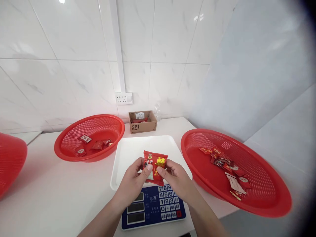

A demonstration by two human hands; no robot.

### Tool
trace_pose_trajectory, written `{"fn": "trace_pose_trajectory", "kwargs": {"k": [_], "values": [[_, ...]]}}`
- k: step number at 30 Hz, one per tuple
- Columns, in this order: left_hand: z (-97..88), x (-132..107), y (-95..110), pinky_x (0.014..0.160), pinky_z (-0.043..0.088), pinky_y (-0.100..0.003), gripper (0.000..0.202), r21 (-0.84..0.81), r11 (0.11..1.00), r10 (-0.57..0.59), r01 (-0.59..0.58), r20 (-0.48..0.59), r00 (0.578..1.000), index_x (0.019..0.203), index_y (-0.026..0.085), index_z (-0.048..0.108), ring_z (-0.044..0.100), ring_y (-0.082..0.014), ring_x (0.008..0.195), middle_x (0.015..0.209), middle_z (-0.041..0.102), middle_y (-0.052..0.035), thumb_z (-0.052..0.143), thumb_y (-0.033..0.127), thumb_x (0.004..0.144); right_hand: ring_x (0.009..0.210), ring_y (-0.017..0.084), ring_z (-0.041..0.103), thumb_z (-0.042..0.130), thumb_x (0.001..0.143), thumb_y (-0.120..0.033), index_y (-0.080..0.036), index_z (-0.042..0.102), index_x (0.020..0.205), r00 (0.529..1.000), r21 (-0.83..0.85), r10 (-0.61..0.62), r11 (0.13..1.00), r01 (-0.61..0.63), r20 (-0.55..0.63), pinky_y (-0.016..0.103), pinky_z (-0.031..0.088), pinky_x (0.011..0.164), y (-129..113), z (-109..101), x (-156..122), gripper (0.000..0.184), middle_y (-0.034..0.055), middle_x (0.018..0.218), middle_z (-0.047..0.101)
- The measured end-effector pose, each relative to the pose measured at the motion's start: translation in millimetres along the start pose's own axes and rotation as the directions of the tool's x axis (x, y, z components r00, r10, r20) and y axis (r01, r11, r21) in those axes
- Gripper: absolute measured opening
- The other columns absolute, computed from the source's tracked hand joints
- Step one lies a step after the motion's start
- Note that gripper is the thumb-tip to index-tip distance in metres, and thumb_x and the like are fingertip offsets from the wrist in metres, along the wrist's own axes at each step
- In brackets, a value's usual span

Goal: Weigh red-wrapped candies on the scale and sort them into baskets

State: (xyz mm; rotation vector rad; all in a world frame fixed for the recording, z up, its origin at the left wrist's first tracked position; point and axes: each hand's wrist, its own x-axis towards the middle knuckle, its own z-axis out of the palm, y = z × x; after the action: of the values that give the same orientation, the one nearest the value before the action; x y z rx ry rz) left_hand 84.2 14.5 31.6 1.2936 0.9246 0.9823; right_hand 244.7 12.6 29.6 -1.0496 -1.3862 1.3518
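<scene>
Between my two hands is a small red snack packet (155,166) with yellow print, held up over the white pan (130,148) of a weighing scale. My left hand (134,177) grips the packet's left side, thumb across its front. On the right side, my right hand (176,177) pinches it with the thumb on the front and the fingers behind. Below the hands, the scale's blue keypad panel (153,207) shows number keys and dark displays. The fingers behind the packet are partly hidden.
A red perforated basket (89,120) with several packets stands at left, and a larger one (271,197) with packets at right, overhanging the table edge. Another red basket (10,161) is cut off at far left. Behind the scale sits a cardboard box (145,127) holding red packets.
</scene>
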Motion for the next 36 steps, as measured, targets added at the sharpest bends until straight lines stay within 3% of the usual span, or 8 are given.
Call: {"fn": "trace_pose_trajectory", "kwargs": {"k": [3, 7, 13, 18, 22, 27, 30, 36], "values": [[-2.3, 5, 1, 0.06, 0.046, -0.024, 0.037, 0.002, 1.0, 0.01, -0.01, -0.088, 0.996, 0.097, 0.016, 0.058, 0.056, -0.0134, 0.07, 0.085, 0.064, -0.0032, 0.054, 0.05, 0.083, 0.085, 0.02, 0.062, 0.055, 0.084, -0.047, -0.021, 0.062, 0.111, 1.0, -0.049, -0.007, 0.999, 0.008, 0.019, 0.033, 0.049, 0.077, -3, 1, -2, 0.038, 0.0059, 0.097, 0.067], [0.6, 8, 0, 0.069, 0.048, -0.027, 0.035, -0.117, 0.992, 0.036, -0.056, -0.171, 0.985, 0.105, 0.017, 0.056, 0.059, -0.0151, 0.081, 0.094, 0.064, -0.0035, 0.053, 0.047, 0.086, 0.08, 0.018, 0.057, 0.056, 0.082, -0.048, -0.019, 0.065, 0.103, 0.998, -0.166, -0.009, 0.986, 0.018, 0.056, 0.029, 0.045, 0.069, -4, 4, -6, 0.037, 0.005, 0.091, 0.066], [4.2, 8, 2, 0.064, 0.05, -0.026, 0.04, -0.22, 0.976, -0.033, 0.008, -0.111, 0.993, 0.115, 0.02, 0.049, 0.062, -0.0165, 0.085, 0.107, 0.063, -0.0053, 0.053, 0.047, 0.085, 0.06, 0.013, 0.048, 0.052, 0.084, -0.05, -0.018, 0.061, 0.08, 0.999, -0.175, 0.05, 0.983, -0.053, -0.021, 0.025, 0.037, 0.056, 0, 4, -6, 0.034, -0.0007, 0.066, 0.056], [2.0, 7, 4, 0.065, 0.051, -0.028, 0.043, -0.148, 0.987, -0.056, 0.057, 0.012, 0.998, 0.112, 0.018, 0.049, 0.065, -0.0158, 0.075, 0.101, 0.065, -0.0066, 0.059, 0.046, 0.082, 0.061, 0.013, 0.048, 0.053, 0.083, -0.051, -0.018, 0.061, 0.081, 0.999, -0.132, 0.045, 0.99, -0.046, -0.012, 0.024, 0.037, 0.056, 4, 4, -3, 0.033, -0.0007, 0.068, 0.056], [1.7, 7, 4, 0.058, 0.049, -0.027, 0.046, -0.091, 0.996, -0.023, 0.022, -0.007, 1.0, 0.114, 0.017, 0.046, 0.064, -0.0168, 0.074, 0.1, 0.064, -0.0083, 0.061, 0.045, 0.08, 0.066, 0.015, 0.053, 0.052, 0.083, -0.052, -0.018, 0.061, 0.084, 0.998, -0.126, 0.067, 0.99, -0.066, 0.002, 0.026, 0.041, 0.06, 7, 4, -3, 0.035, 0.0014, 0.073, 0.059], [0.7, 4, 5, 0.067, 0.051, -0.031, 0.08, -0.075, 0.997, -0.041, 0.036, -0.074, 0.996, 0.142, 0.026, 0.013, 0.061, -0.0171, 0.08, 0.104, 0.062, -0.0075, 0.062, 0.042, 0.08, 0.063, 0.014, 0.053, 0.05, 0.084, -0.053, -0.018, 0.061, 0.083, 0.998, -0.156, 0.064, 0.985, -0.068, -0.025, 0.025, 0.04, 0.056, 8, 4, 0, 0.037, 0.0009, 0.067, 0.058], [-2.8, 2, 3, 0.07, 0.05, -0.033, 0.089, -0.054, 0.998, -0.029, 0.025, -0.069, 0.997, 0.145, 0.031, -0.006, 0.059, -0.0137, 0.071, 0.096, 0.062, -0.0036, 0.057, 0.043, 0.083, 0.059, 0.014, 0.053, 0.05, 0.083, -0.054, -0.018, 0.062, 0.083, 0.997, -0.103, 0.064, 0.992, -0.068, -0.04, 0.024, 0.039, 0.053, 9, 4, 3, 0.037, -0.0001, 0.063, 0.056], [-10.5, 5, 1, 0.058, 0.046, -0.026, 0.059, 0.058, 0.998, -0.025, 0.028, -0.059, 0.998, 0.131, 0.025, 0.049, 0.049, -0.0108, 0.059, 0.074, 0.055, 0.001, 0.061, 0.047, 0.078, 0.056, 0.012, 0.05, 0.052, 0.082, -0.054, -0.018, 0.058, 0.075, 0.997, -0.088, 0.069, 0.994, -0.07, -0.022, 0.024, 0.037, 0.052, 10, 4, 5, 0.037, -0.0018, 0.059, 0.053]]}}
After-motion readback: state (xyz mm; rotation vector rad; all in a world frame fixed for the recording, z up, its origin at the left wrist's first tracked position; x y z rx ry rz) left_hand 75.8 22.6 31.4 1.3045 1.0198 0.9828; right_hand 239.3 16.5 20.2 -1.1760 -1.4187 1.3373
